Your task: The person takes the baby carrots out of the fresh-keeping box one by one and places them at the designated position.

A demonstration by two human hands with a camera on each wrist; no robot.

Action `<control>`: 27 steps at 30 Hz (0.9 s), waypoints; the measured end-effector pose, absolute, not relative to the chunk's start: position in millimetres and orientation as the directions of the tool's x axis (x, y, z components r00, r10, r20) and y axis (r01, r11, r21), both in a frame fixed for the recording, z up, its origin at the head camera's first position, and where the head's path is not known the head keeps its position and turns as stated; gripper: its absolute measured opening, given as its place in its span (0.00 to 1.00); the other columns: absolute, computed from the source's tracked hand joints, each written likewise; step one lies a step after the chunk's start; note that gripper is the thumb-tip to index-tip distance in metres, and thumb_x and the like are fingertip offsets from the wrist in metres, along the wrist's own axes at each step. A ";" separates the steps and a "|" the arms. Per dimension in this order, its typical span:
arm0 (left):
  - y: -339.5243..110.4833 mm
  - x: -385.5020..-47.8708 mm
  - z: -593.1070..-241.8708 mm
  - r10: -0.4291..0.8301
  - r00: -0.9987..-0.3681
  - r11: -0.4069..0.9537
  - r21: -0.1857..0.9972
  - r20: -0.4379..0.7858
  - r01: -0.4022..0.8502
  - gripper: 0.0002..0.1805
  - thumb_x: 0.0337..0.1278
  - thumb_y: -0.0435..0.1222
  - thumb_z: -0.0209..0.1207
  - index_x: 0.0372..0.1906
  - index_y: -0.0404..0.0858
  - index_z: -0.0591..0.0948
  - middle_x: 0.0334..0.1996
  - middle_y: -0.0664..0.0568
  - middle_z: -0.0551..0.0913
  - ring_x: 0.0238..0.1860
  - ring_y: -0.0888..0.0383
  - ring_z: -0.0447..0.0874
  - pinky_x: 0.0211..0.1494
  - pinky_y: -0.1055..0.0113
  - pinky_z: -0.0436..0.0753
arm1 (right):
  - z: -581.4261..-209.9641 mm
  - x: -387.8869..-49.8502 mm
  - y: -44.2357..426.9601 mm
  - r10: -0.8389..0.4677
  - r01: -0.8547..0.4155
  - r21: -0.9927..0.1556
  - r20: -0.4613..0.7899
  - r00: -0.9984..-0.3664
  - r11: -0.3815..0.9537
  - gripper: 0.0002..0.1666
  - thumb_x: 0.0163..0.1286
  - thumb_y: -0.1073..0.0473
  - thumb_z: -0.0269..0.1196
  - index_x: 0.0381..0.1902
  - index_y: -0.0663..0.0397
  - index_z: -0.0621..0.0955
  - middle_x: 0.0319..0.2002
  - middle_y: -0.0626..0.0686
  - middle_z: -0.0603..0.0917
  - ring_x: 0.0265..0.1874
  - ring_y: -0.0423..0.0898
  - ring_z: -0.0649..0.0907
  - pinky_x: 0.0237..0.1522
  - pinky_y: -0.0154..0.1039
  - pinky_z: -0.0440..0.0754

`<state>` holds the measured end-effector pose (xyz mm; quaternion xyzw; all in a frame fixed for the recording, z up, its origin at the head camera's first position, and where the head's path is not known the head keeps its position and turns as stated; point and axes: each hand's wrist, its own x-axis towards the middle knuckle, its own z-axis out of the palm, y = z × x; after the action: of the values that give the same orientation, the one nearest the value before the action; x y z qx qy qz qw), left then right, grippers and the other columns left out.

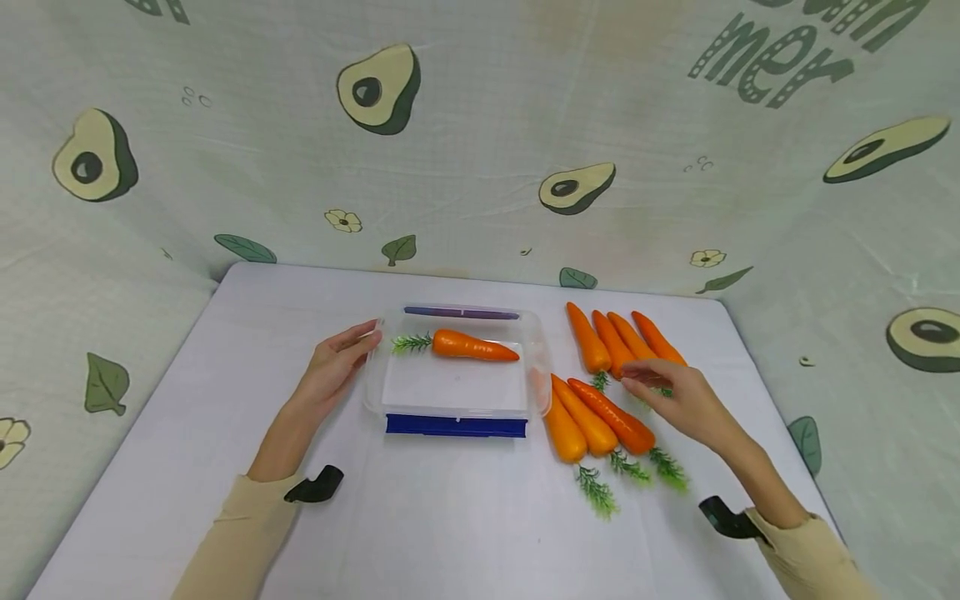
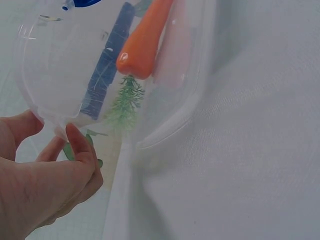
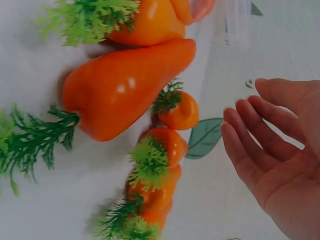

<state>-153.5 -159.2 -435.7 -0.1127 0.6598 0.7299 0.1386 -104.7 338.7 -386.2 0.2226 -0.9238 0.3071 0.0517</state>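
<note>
A clear plastic food container (image 1: 450, 387) with blue clip flaps stands on the table, and one toy carrot (image 1: 476, 346) lies inside it, its green top to the left. My left hand (image 1: 333, 367) pinches the container's left rim between thumb and fingers; the left wrist view shows the fingertips at the rim's corner. Over the carrots on the right hovers my right hand (image 1: 678, 404), fingers slightly bent and holding nothing. Beneath and in front of it are an orange carrot (image 1: 615, 417) and others beside it. In the right wrist view, the large carrot (image 3: 120, 90) appears apart from the fingers.
Several carrots (image 1: 588, 337) lie in a back row at the right, with some tops partly hidden by the right hand. A front group (image 1: 566, 429) lies close to the container's right side. A white cloth covers the table (image 1: 450, 517); a patterned curtain (image 1: 480, 125) hangs behind.
</note>
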 end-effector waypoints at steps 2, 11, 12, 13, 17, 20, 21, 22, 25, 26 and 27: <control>-159.2 -153.1 -436.1 0.051 -0.935 -0.091 0.931 -0.351 -0.354 0.33 0.74 0.43 0.61 0.78 0.38 0.67 0.78 0.50 0.63 0.74 0.60 0.61 0.78 0.65 0.61 | -382.9 -110.6 333.9 -0.385 -0.447 -0.548 0.231 -0.893 0.708 0.13 0.66 0.67 0.72 0.49 0.62 0.87 0.42 0.52 0.90 0.38 0.50 0.89 0.42 0.36 0.88; -159.6 -152.4 -436.2 0.060 -0.936 -0.107 0.930 -0.347 -0.352 0.33 0.73 0.43 0.61 0.77 0.39 0.68 0.79 0.51 0.62 0.74 0.62 0.61 0.77 0.66 0.61 | -368.7 -132.4 310.3 -0.413 -0.423 -0.582 0.159 -0.897 0.695 0.15 0.70 0.65 0.69 0.53 0.63 0.85 0.45 0.55 0.89 0.42 0.51 0.87 0.42 0.35 0.87; -159.6 -152.1 -436.0 0.062 -0.936 -0.108 0.930 -0.347 -0.351 0.33 0.73 0.43 0.61 0.77 0.39 0.68 0.79 0.51 0.61 0.74 0.61 0.61 0.77 0.66 0.61 | -367.0 -134.8 307.4 -0.418 -0.423 -0.579 0.152 -0.896 0.697 0.15 0.70 0.65 0.69 0.53 0.63 0.85 0.45 0.54 0.89 0.42 0.51 0.87 0.42 0.37 0.88; -159.8 -151.9 -435.9 0.060 -0.935 -0.108 0.929 -0.348 -0.353 0.33 0.74 0.42 0.61 0.77 0.39 0.68 0.79 0.51 0.61 0.74 0.61 0.61 0.77 0.65 0.61 | -365.7 -137.5 304.4 -0.422 -0.423 -0.574 0.144 -0.895 0.701 0.15 0.71 0.64 0.69 0.53 0.63 0.85 0.45 0.55 0.89 0.42 0.51 0.87 0.42 0.40 0.88; -160.3 -151.4 -436.1 0.060 -0.935 -0.112 0.928 -0.349 -0.354 0.33 0.74 0.42 0.61 0.77 0.39 0.67 0.79 0.50 0.61 0.74 0.61 0.60 0.78 0.65 0.60 | -359.2 -147.1 292.6 -0.453 -0.452 -0.551 0.144 -0.880 0.702 0.14 0.71 0.65 0.68 0.52 0.63 0.85 0.44 0.54 0.89 0.43 0.50 0.87 0.47 0.52 0.87; -160.0 -151.8 -436.4 0.060 -0.934 -0.115 0.927 -0.351 -0.356 0.33 0.74 0.42 0.61 0.78 0.39 0.67 0.79 0.50 0.61 0.76 0.60 0.59 0.79 0.64 0.59 | -356.2 -154.3 284.1 -0.481 -0.475 -0.545 0.145 -0.865 0.691 0.13 0.72 0.64 0.68 0.52 0.61 0.85 0.44 0.52 0.88 0.44 0.49 0.87 0.49 0.54 0.86; -159.9 -152.0 -436.6 0.060 -0.934 -0.115 0.927 -0.352 -0.357 0.33 0.73 0.43 0.61 0.78 0.39 0.67 0.79 0.50 0.61 0.76 0.60 0.58 0.79 0.64 0.58 | -355.7 -156.9 281.1 -0.490 -0.481 -0.543 0.141 -0.860 0.688 0.13 0.72 0.63 0.68 0.52 0.60 0.85 0.44 0.52 0.88 0.44 0.49 0.86 0.49 0.54 0.86; -159.8 -152.2 -436.8 0.059 -0.934 -0.117 0.927 -0.352 -0.357 0.33 0.73 0.43 0.61 0.77 0.39 0.68 0.79 0.50 0.61 0.76 0.59 0.59 0.79 0.63 0.58 | -355.0 -159.4 278.0 -0.497 -0.483 -0.546 0.136 -0.857 0.685 0.12 0.72 0.63 0.67 0.52 0.59 0.86 0.45 0.51 0.88 0.44 0.48 0.86 0.49 0.53 0.86; -160.0 -153.0 -437.7 0.055 -0.935 -0.119 0.927 -0.352 -0.356 0.33 0.73 0.43 0.61 0.77 0.39 0.68 0.79 0.51 0.61 0.76 0.60 0.59 0.79 0.63 0.58 | -353.9 -167.5 268.5 -0.522 -0.495 -0.554 0.123 -0.844 0.669 0.13 0.72 0.63 0.67 0.53 0.60 0.85 0.47 0.53 0.88 0.45 0.50 0.86 0.50 0.54 0.86; -160.2 -153.1 -437.9 0.053 -0.935 -0.118 0.927 -0.352 -0.355 0.33 0.73 0.43 0.61 0.77 0.39 0.68 0.79 0.51 0.62 0.76 0.60 0.59 0.79 0.63 0.59 | -353.3 -169.9 265.1 -0.528 -0.494 -0.557 0.114 -0.842 0.668 0.13 0.73 0.63 0.67 0.53 0.60 0.85 0.47 0.54 0.88 0.46 0.51 0.86 0.51 0.54 0.86; -160.5 -153.2 -438.3 0.051 -0.935 -0.119 0.927 -0.351 -0.355 0.33 0.74 0.42 0.61 0.77 0.39 0.68 0.79 0.51 0.62 0.75 0.60 0.59 0.79 0.63 0.59 | -352.5 -172.2 261.5 -0.536 -0.495 -0.562 0.106 -0.838 0.663 0.14 0.73 0.63 0.67 0.54 0.61 0.85 0.48 0.55 0.88 0.46 0.52 0.86 0.51 0.55 0.86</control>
<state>-153.2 -160.5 -438.3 -0.1169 0.6492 0.7389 0.1373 -172.2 261.5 -352.5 0.2829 -0.9111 0.2977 -0.0345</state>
